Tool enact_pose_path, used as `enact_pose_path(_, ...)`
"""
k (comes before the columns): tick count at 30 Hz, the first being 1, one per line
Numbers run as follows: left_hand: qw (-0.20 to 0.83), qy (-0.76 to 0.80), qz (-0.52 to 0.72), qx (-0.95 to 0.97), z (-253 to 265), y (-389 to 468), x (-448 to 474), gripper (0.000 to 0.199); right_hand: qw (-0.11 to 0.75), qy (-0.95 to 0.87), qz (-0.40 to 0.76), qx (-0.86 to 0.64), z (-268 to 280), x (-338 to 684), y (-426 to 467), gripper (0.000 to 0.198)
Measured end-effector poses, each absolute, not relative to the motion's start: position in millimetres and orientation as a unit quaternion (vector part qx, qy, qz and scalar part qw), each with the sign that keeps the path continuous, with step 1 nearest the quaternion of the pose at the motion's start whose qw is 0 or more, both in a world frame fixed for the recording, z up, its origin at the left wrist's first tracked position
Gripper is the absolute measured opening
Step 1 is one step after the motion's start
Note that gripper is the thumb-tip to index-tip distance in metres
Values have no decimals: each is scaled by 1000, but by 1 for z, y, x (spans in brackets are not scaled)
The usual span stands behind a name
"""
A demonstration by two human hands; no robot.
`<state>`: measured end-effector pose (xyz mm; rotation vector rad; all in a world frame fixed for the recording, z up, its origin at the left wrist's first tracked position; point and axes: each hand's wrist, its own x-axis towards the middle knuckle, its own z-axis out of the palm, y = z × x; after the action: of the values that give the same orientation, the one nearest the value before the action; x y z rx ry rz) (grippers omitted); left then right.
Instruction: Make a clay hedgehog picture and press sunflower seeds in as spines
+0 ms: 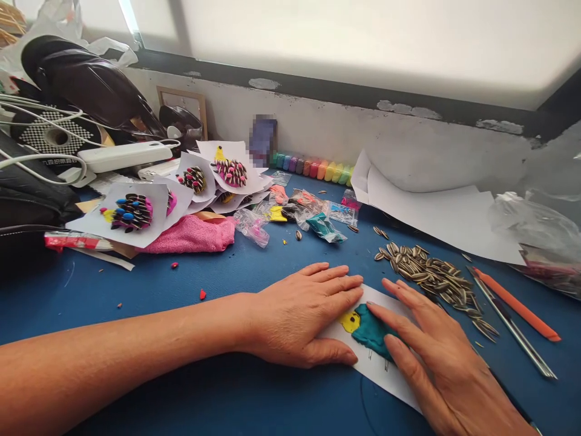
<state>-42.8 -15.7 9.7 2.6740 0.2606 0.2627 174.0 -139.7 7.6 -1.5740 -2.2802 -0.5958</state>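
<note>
A white paper [399, 387] lies on the blue table, bearing a flattened teal clay body [373, 330] and a yellow clay head [350, 321] with a dark eye. Two short drawn legs show below the teal clay. My left hand [308, 315] rests flat over the paper's left part, fingers stretched out beside the yellow clay. With fingers spread, my right hand [431, 339] lies over the right side, its index fingertip and thumb touching the teal clay. Part of the clay and paper is hidden under my hands. Beyond my right hand is a pile of sunflower seeds [426, 272].
An orange tool [517, 303] and a pen [512, 324] lie at right. Behind are clay packets [324, 227], a row of coloured clay [318, 169] and white sheets [436, 212]. At left are seed-covered clay figures [131, 212], a pink cloth [190, 235] and a white power strip [124, 156].
</note>
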Motion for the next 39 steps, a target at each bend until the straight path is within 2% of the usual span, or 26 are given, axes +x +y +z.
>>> enact_pose_path(8,218,91,98,967,10,-16,-43,73,137,-797,-209,-550,10,173,-142,35)
enact_pose_path(14,219,91,99,966,10,-16,-44,71,155,-810,-187,-534,13,172,-147,33)
enact_pose_path(39,213,88,103,968,9,-15,-43,71,146,-819,-220,-509,5,173,-143,36)
